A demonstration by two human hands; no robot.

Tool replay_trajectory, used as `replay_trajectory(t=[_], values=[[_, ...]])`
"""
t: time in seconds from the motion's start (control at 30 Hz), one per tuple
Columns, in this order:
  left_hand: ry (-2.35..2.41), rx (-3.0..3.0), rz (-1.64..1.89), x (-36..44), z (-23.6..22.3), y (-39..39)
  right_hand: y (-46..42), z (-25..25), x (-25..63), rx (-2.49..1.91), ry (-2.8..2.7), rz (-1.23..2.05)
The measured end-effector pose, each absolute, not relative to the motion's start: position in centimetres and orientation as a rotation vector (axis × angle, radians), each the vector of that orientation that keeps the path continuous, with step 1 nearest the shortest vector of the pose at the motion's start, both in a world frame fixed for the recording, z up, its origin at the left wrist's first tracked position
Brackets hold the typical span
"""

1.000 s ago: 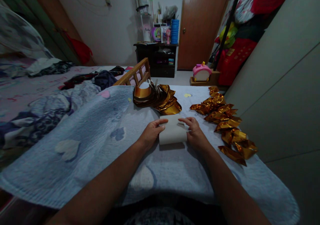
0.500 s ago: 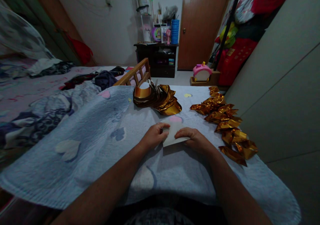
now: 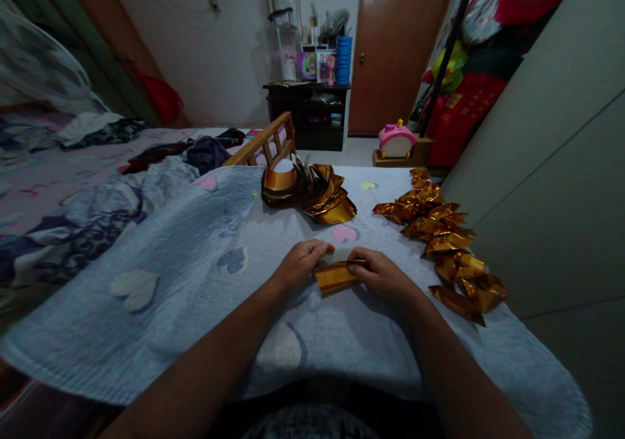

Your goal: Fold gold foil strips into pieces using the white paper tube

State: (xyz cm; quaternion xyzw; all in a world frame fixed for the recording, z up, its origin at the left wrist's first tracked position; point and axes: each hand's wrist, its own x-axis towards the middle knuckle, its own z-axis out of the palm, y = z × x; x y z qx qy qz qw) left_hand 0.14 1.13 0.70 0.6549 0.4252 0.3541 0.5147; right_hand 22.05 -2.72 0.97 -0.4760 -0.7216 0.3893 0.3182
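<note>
A sheet of gold foil paper [image 3: 334,277] lies between my hands, its near part folded so the gold side shows and its pale back visible beyond. My left hand [image 3: 306,261] grips its left edge, thumb and fingers closed together. On the right side my right hand [image 3: 375,269] pinches the folded part between thumb and fingers. Beyond my hands sits a fanned stack of gold foil paper [image 3: 336,214], partly curled. To the right, several folded gold foil pieces [image 3: 444,240] lie in an overlapping row.
A blue cloth with hearts [image 3: 195,315] covers the surface under my hands. A wooden rail [image 3: 266,141] stands behind the stack. Clothes and bedding [image 3: 97,217] lie at the left. A pale cabinet side [image 3: 551,165] rises close on the right.
The sheet showed its pale back flat toward me; now its near part is folded over, showing gold. My right hand has shifted its hold onto the fold.
</note>
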Motion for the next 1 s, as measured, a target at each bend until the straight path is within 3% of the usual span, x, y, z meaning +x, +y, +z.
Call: replay_trajectory(t=[0.23,0.53,0.77,1.0], values=[[1.032,1.625,0.733,-0.2,0.2,1.1,-2.3,0.1,21.6,-1.365,-1.917,0.871],[0.983,1.550,0.888,0.5,0.0,0.8,-1.8,-1.3,21.7,-1.378,-1.646,0.623],[0.921,1.439,0.949,0.5,0.1,0.6,-2.1,-0.5,22.2,-1.297,-1.431,1.164],[0.927,1.387,0.989,0.6,0.6,0.4,-2.4,0.7,22.3,-1.221,-1.346,1.283]])
